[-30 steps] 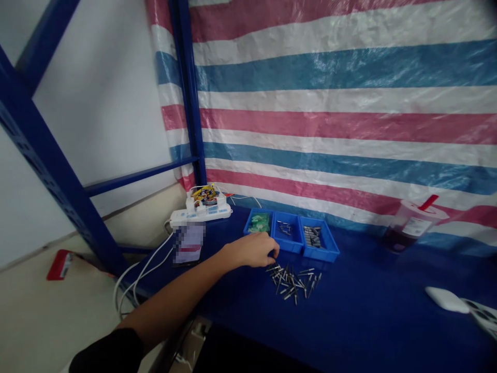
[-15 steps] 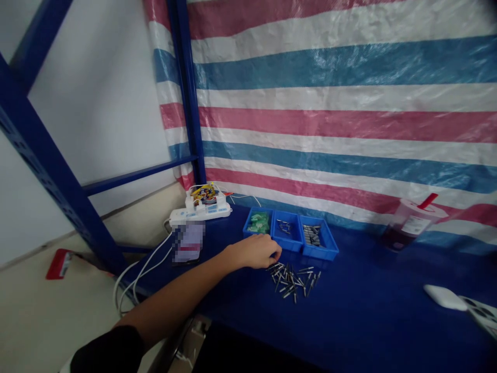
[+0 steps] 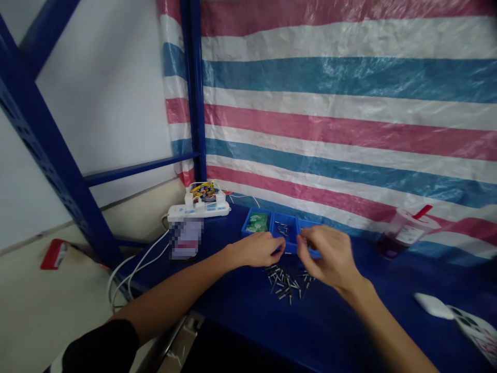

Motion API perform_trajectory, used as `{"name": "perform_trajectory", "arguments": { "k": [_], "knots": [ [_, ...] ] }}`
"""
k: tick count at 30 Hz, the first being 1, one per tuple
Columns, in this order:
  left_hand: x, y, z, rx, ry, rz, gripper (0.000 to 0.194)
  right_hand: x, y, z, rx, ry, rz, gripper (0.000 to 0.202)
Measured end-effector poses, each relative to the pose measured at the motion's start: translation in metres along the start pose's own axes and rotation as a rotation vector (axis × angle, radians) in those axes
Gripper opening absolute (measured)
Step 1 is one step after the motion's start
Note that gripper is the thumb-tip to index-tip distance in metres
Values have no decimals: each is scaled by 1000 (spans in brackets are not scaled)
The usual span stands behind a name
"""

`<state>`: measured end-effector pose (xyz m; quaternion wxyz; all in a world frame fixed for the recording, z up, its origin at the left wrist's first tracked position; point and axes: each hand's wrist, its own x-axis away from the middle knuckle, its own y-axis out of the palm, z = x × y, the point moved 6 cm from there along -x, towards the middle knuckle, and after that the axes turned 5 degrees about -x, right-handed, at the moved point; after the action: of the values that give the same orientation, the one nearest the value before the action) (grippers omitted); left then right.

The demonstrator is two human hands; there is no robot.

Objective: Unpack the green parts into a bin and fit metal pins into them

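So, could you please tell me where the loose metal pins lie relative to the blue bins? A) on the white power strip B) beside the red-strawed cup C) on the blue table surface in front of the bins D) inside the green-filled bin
C: the loose metal pins lie scattered on the blue table surface, just in front of the blue bins, beneath the two hands.

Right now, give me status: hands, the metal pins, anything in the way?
Left hand at the edge of the loose metal pins, grip unclear. Right hand above them, fingers curled, blurred. Blue bins just behind; nothing blocking.
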<state>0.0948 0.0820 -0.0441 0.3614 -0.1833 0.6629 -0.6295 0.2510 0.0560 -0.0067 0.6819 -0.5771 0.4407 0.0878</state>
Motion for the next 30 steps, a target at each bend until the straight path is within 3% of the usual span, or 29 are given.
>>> {"name": "perform_trajectory", "arguments": {
  "k": [4, 8, 13, 18, 25, 30],
  "knots": [
    [-1, 2, 2, -3, 6, 17, 13, 6, 32, 13, 72, -25, -122, 20],
    [-3, 6, 4, -21, 17, 31, 13, 16, 55, 24, -31, 117, -223, 17],
    [-4, 5, 5, -22, 14, 114, 12, 17, 49, 22, -145, 204, -198, 19],
    [-5, -2, 3, 14, 14, 189, 10, 17, 46, 23, -154, 196, -142, 26],
    [-5, -3, -5, 69, -52, 217, 17, 19, 54, 19, -252, 205, -97, 20],
    [-5, -3, -8, 162, -29, 247, 23, 19, 48, 21, -200, 226, -9, 18]
  ]
}}
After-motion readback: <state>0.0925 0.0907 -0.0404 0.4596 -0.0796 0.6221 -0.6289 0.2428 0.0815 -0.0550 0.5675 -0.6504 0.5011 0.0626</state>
